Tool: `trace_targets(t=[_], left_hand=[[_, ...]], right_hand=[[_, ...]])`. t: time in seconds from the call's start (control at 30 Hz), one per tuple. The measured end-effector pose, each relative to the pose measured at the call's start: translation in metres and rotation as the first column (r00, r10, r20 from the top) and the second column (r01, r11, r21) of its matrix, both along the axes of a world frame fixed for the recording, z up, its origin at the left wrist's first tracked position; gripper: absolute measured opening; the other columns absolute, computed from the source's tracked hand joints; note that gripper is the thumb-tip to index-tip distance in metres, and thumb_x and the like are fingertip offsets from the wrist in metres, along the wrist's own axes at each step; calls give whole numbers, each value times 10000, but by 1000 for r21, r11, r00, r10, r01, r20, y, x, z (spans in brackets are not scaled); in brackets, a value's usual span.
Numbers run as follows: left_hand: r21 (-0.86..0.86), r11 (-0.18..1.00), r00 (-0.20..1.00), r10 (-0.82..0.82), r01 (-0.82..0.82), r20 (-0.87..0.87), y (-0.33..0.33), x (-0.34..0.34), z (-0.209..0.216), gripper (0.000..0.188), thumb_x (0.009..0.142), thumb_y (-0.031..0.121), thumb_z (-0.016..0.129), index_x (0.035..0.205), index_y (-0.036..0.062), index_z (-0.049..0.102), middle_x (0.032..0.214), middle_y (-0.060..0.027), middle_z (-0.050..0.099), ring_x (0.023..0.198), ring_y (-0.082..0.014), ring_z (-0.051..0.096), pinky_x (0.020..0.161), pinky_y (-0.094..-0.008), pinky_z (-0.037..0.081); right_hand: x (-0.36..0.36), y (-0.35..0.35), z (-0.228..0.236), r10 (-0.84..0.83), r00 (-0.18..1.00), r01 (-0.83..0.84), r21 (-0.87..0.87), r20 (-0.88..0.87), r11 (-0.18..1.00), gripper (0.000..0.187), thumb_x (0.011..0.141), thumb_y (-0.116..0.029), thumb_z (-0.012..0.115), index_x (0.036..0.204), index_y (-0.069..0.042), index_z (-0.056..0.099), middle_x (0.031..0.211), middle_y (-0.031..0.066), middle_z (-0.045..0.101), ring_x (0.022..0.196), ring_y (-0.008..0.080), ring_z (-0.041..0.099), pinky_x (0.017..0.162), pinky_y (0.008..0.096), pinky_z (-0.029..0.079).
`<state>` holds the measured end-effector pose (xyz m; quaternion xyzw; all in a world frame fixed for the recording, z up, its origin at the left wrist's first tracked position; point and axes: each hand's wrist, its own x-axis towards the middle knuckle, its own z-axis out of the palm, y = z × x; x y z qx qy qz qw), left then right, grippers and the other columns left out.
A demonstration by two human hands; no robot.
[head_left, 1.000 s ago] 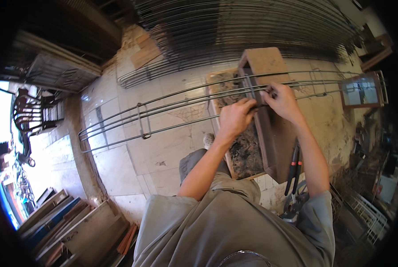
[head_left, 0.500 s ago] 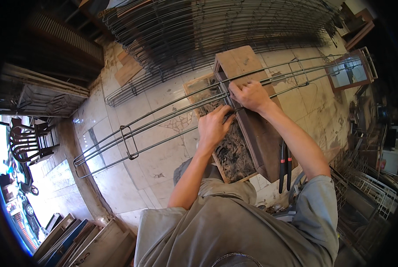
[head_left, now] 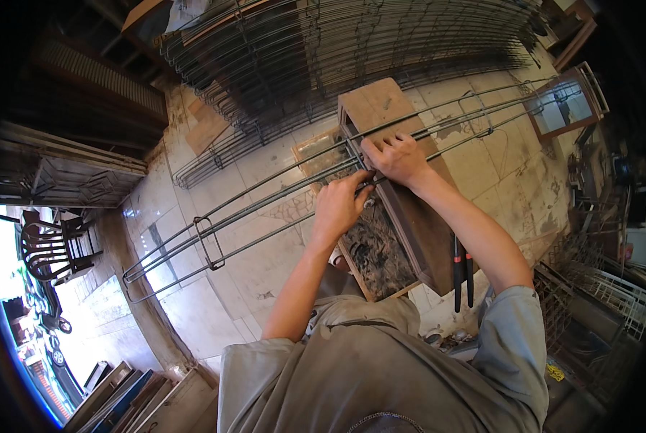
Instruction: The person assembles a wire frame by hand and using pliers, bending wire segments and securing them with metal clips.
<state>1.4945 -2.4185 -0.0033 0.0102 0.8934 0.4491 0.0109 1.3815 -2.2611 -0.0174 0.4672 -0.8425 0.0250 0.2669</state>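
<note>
Grey, slender rod frame [head_left: 287,190]; left hand [head_left: 337,207] and right hand [head_left: 397,159] fingers seemingly pinch it.

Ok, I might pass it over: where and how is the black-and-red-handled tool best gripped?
Probably around both handles, from the person's side: they run side by side, ends toward the person, and the wooden box stands close on their left.

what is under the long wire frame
The long wire frame passes over a brown box, dark-topped board and pale floor; what lies beneath the left hand and right hand is covered.
</note>
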Motion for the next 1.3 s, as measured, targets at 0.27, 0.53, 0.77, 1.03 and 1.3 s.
trace_targets(t=[0.27,0.53,0.77,1.03,1.3], left_hand=[[83,988,980,-118,132,-158,-9,-4,-4,300,854,118,699,1141,36,667,977,-206,704,914,-384,674,794,-436,525],[149,970,974,-172,193,-144,-14,-10,-10,287,840,87,703,1117,15,683,1007,-204,702,939,-382,673,803,-411,526],[155,977,985,-130,146,-111,-12,-9,-9,283,846,133,721,1097,5,695,1002,-188,717,927,-344,695,817,-383,535],[44,996,991,-75,81,-110,0,-9,-4,312,810,197,771,1054,12,708,948,-185,723,858,-322,711,771,-381,546],[-14,998,985,-57,55,-165,6,-10,-8,285,809,161,758,1035,-2,701,904,-210,712,819,-360,699,728,-409,541]], right_hand=[[-1,1,5,-5,998,7,42,-66,999,133,815,-234,645,854,-148,551,641,-32,577,602,138,615,575,298,436],[-3,2,6,51,996,-47,53,-74,997,138,832,-231,615,936,-142,595,647,-33,584,633,139,619,618,300,455],[-8,5,7,139,990,-134,123,-32,983,272,883,-209,535,1135,-147,617,745,-16,656,735,143,672,737,332,501],[-9,4,4,116,993,-112,126,-28,986,277,890,-208,539,1153,-164,612,813,-21,674,867,147,675,811,354,500],[22,-10,31,-179,967,224,-263,183,938,220,854,-239,692,995,-80,638,897,69,651,931,229,639,786,411,505]])
